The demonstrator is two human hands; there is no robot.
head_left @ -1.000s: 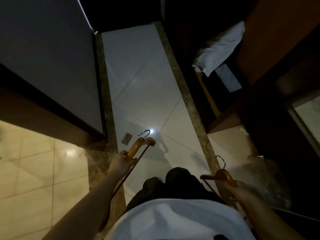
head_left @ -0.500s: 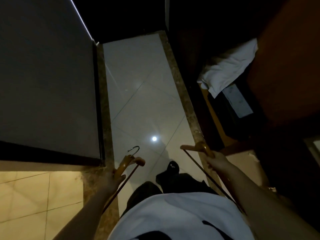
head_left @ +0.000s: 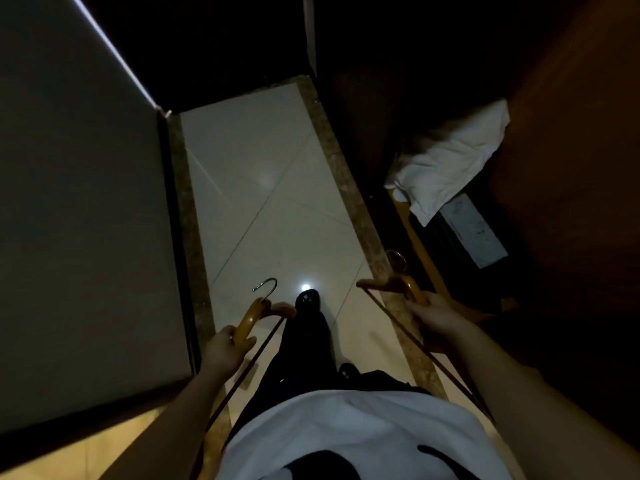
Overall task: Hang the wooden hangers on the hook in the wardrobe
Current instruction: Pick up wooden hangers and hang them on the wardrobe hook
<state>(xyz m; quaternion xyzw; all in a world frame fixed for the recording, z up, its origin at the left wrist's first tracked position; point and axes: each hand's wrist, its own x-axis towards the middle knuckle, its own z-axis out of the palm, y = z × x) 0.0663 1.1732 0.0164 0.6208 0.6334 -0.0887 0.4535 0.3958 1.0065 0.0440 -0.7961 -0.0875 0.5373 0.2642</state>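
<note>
I carry one wooden hanger in each hand, low in front of my body. My left hand (head_left: 227,346) grips the left hanger (head_left: 258,311) by its shoulder, its metal hook pointing up and away. My right hand (head_left: 434,317) grips the right hanger (head_left: 389,283) the same way, its hook near the floor's marble border. Each hanger's thin bar slants back toward me. The open wardrobe (head_left: 519,140) lies dark at the right; no hook or rail shows inside it.
A white tiled corridor floor (head_left: 263,188) runs ahead between a grey wall (head_left: 76,220) on the left and the wardrobe on the right. A white cloth (head_left: 450,168) and a dark box lie in the wardrobe. My dark shoe (head_left: 308,299) steps forward.
I have walked forward along the corridor. My right hand with its hanger rose from low right to level with the left. The wardrobe's contents shifted down and nearer.
</note>
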